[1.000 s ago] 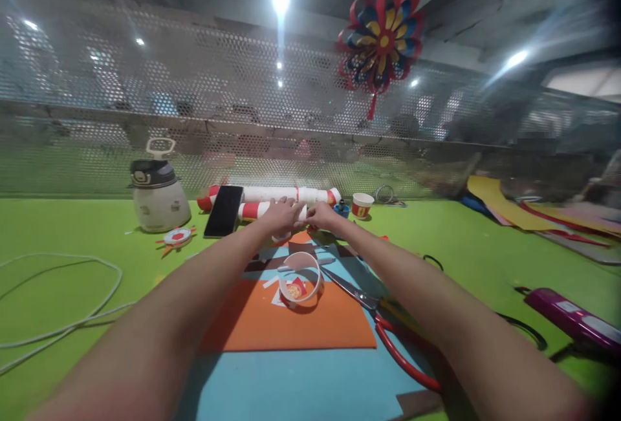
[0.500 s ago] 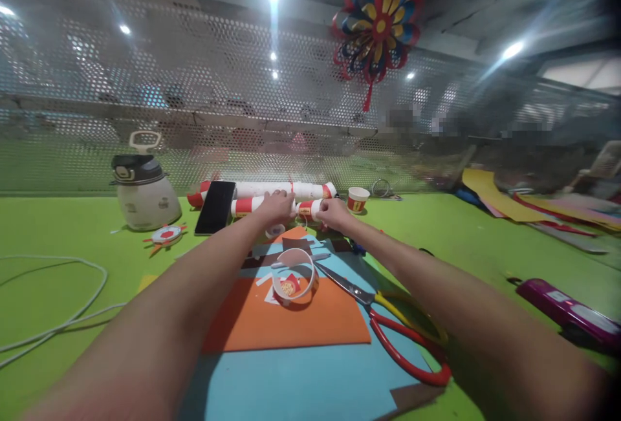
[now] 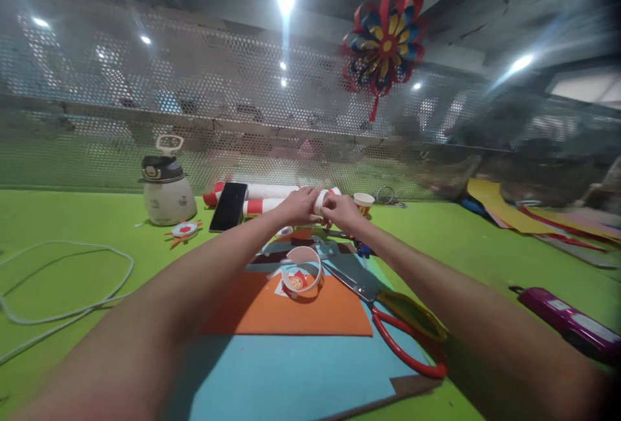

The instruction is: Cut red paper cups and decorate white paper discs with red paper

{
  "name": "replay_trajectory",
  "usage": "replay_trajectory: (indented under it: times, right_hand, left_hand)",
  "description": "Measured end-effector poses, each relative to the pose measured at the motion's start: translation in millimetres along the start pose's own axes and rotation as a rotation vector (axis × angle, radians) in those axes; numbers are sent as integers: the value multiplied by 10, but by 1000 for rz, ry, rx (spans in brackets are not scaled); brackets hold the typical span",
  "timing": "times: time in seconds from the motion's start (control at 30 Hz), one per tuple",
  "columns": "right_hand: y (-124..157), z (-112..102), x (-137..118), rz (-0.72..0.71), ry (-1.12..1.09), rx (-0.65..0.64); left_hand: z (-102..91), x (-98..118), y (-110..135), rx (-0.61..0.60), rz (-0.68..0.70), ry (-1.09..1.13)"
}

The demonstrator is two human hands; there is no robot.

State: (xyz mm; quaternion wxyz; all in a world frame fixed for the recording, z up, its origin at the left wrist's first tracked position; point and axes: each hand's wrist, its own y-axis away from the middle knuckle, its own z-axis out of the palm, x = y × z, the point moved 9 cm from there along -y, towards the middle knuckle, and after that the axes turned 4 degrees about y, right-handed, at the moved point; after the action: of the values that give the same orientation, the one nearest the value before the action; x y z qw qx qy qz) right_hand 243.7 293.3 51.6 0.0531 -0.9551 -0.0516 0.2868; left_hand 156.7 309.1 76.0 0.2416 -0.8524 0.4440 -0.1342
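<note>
At the back of the table lies a sideways stack of red-and-white paper cups (image 3: 262, 207). My left hand (image 3: 306, 204) is closed around the stack near its right end. The fingers of my right hand (image 3: 343, 211) pinch the white rim of the end cup (image 3: 320, 202), just beside my left hand. A single paper cup (image 3: 363, 203) stands upright to the right. Nearer me, a curled white paper ring (image 3: 319, 272) rests on an orange sheet (image 3: 286, 317), which lies over a blue sheet (image 3: 291, 376). Large scissors (image 3: 407, 359) with red and yellow handles lie at its right.
A black phone (image 3: 228, 209) leans on the cups, with a drink bottle (image 3: 169, 202) to its left. A white cable (image 3: 114, 250) loops at left. Coloured paper (image 3: 490, 198) and a purple tool (image 3: 565, 319) lie at right. Behind stands a perforated screen (image 3: 218, 72).
My left hand has slid right along the cup stack and now sits close to my right hand at its end. The whole view has shifted slightly.
</note>
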Motion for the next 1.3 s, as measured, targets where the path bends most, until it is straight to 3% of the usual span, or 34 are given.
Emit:
replay_trajectory:
  times: [0.2,0.37,0.57,0.7,0.83,0.97,1.13,1.2,1.3]
  right_hand:
    - [86,-51,-129,5,-20,22]
    - [214,-263,-65,48,-75,62]
    - [536,-544,53,60,-177,83]
    - [769,-534,100,52,-256,66]
    - [905,-495,74,36,-343,65]
    - [1005,-711,66,-11,-438,155]
    - [1152,-1177,242,-77,-592,389]
    - [1212,-1221,308,-94,-645,441]
    - [1321,-1111,325,-100,-676,436]
  left_hand:
    - [-44,75,-10,-12,62,99]
    - [-120,128,-95,-34,93,141]
    - [-190,443,-142,-81,131,159]
    - [-205,646,-35,-120,132,159]
    - [-277,696,80,-130,117,154]
    - [-475,510,256,-114,68,160]
    - [-822,-43,479,53,-150,177]
    - [-912,-259,481,150,-259,194]
    - [-900,-435,361,213,-341,231]
